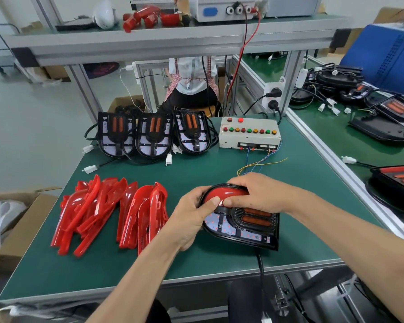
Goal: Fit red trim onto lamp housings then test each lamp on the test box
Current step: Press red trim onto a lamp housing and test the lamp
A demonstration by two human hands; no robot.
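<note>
A black lamp housing (pixel 245 227) with orange reflectors lies on the green table (pixel 196 264) in front of me. A red trim (pixel 216 194) sits on its far curved end. My left hand (pixel 191 217) grips the housing's left edge, its thumb pressing on the trim. My right hand (pixel 259 192) curls over the trim from the right, thumb on the red surface. The housing's black cable (pixel 260 264) hangs over the table's front edge. The test box (pixel 250 134), white with coloured buttons, stands at the back of the table.
A pile of several loose red trims (pixel 107 210) lies at the left. Three bare lamp housings (pixel 153 136) stand in a row at the back left. More lamps (pixel 392 183) lie on the bench to the right. A cardboard box (pixel 14 220) sits left of the table.
</note>
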